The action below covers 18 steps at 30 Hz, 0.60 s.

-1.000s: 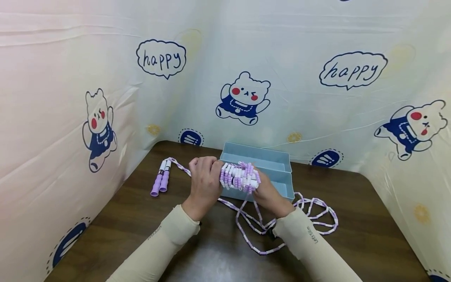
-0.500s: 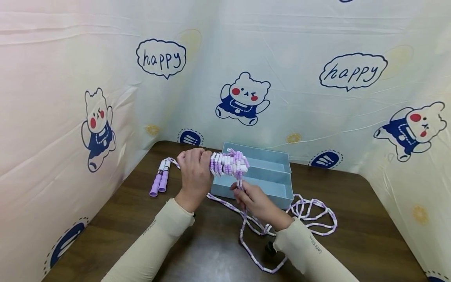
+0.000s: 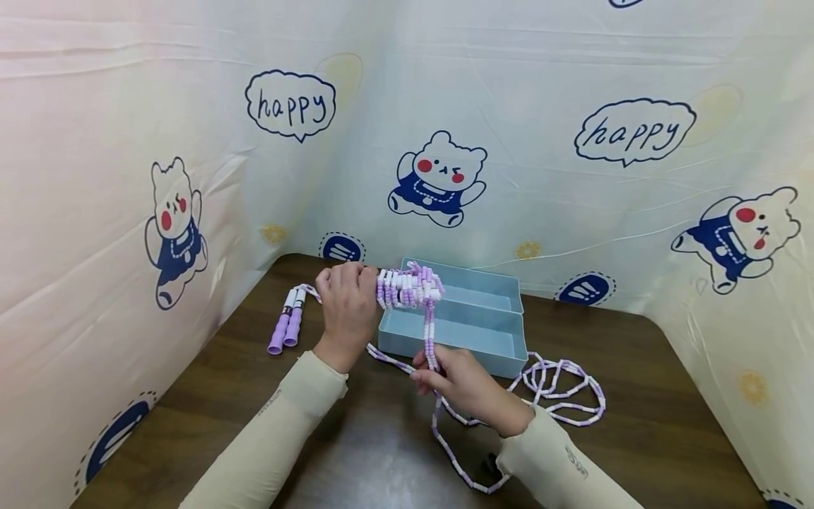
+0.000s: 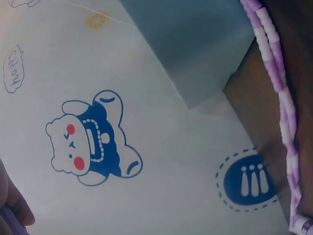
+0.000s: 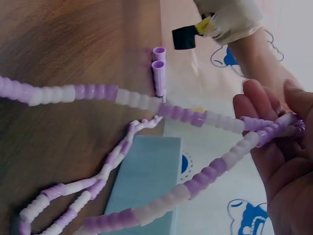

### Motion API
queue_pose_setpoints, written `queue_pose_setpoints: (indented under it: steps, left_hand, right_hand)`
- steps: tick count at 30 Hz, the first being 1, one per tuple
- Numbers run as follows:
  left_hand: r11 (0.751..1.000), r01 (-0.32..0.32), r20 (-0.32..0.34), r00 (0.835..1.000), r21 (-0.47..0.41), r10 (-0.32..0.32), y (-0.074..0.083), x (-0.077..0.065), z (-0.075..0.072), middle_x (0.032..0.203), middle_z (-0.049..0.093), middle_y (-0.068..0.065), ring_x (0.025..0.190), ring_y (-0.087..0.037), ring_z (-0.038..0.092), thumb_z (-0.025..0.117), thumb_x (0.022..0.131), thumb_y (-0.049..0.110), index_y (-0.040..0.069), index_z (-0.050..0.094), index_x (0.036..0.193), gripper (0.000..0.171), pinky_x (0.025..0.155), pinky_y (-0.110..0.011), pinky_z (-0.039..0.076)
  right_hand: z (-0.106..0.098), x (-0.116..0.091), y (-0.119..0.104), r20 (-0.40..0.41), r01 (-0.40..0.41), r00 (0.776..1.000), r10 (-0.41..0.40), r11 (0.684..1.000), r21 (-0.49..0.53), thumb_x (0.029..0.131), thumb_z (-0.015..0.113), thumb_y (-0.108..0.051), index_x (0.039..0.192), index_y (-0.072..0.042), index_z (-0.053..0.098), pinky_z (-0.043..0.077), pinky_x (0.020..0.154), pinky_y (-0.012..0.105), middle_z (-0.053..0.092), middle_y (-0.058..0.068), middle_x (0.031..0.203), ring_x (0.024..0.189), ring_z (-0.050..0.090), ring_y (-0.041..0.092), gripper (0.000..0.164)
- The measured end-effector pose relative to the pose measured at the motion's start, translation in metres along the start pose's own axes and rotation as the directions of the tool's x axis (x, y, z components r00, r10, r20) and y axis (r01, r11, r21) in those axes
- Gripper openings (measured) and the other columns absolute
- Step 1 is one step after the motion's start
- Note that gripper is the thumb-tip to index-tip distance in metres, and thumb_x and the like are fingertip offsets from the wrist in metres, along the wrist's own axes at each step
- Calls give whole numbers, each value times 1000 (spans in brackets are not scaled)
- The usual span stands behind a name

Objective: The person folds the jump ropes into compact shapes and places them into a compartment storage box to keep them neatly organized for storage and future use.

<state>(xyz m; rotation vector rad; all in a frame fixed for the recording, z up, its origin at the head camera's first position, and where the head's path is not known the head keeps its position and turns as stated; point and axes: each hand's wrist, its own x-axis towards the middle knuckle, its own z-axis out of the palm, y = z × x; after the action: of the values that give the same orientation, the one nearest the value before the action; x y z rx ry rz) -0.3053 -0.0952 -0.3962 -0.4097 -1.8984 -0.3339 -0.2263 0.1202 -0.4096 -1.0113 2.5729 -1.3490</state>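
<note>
My left hand (image 3: 346, 304) grips a purple-and-white beaded jump rope (image 3: 410, 288) wound into a thick bundle, which sticks out to the right of the fist. Its handles are mostly hidden by hand and windings. From the bundle's right end beaded strands (image 3: 429, 329) hang down, and my right hand (image 3: 467, 385) holds them between thumb and fingers. In the right wrist view, two strands (image 5: 200, 181) spread from the right hand (image 5: 288, 156). A slack length (image 3: 454, 463) trails below that hand onto the table. In the left wrist view a fingertip (image 4: 19, 208) shows at the edge.
Behind the hands stands a light blue box (image 3: 496, 364) with two compartments. A second jump rope's purple handles (image 3: 278, 334) lie at the left of the wooden table (image 3: 649, 410). Loose beaded loops (image 3: 575, 365) lie to the right. A printed cloth (image 3: 540, 56) surrounds the table.
My right hand has come off the bundle, taken the hanging strands and slid lower, drawing them straight down. My left hand has shifted left and slightly up with the bundle.
</note>
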Motion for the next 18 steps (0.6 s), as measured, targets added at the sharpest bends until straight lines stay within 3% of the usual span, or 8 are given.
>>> queue_pose_setpoints:
  steps: [7, 10, 14, 16, 18]
  left_hand:
    - [1000, 17, 53, 998, 16, -17, -1, -5, 5, 92, 53, -18, 85, -37, 50, 64, 88, 3, 1, 55, 99, 15, 84, -55, 35]
    - [999, 31, 45, 998, 33, -33, -3, -5, 5, 92, 53, -19, 84, -37, 50, 64, 89, 5, 0, 55, 99, 14, 83, -54, 35]
    - [997, 48, 26, 998, 67, -50, -9, -4, 5, 91, 54, -19, 84, -38, 51, 61, 90, 5, 0, 57, 96, 9, 83, -54, 36]
    - [996, 47, 37, 998, 82, -50, -11, -5, 5, 89, 53, -19, 83, -38, 51, 60, 91, 4, 0, 57, 95, 7, 83, -54, 35]
    - [994, 42, 59, 997, 96, -47, -14, -6, 5, 88, 53, -19, 82, -38, 51, 60, 91, 3, 0, 57, 95, 6, 83, -54, 35]
  right_hand:
    - [-3, 0, -5, 68, -60, 995, 66, 995, -82, 93, 66, -21, 102, -6, 61, 52, 58, 26, 64, -7, 70, 62, 63, 6, 18]
    - [-3, 0, -2, 92, -107, 989, 115, 991, -85, 94, 65, -22, 97, -9, 61, 50, 55, 26, 62, -8, 66, 59, 61, 6, 15]
    - [0, -2, -1, 90, -95, 990, 113, 978, -186, 94, 65, -24, 93, -14, 61, 44, 50, 25, 56, -11, 61, 54, 53, 5, 11]
    - [1, -6, -5, 74, -46, 995, 70, 956, -288, 94, 66, -26, 92, -15, 59, 43, 50, 24, 52, -12, 61, 53, 49, 5, 12]
    - [0, -10, -11, 53, 37, 998, -15, 902, -430, 93, 66, -26, 92, -13, 57, 42, 49, 25, 48, -11, 61, 54, 49, 6, 16]
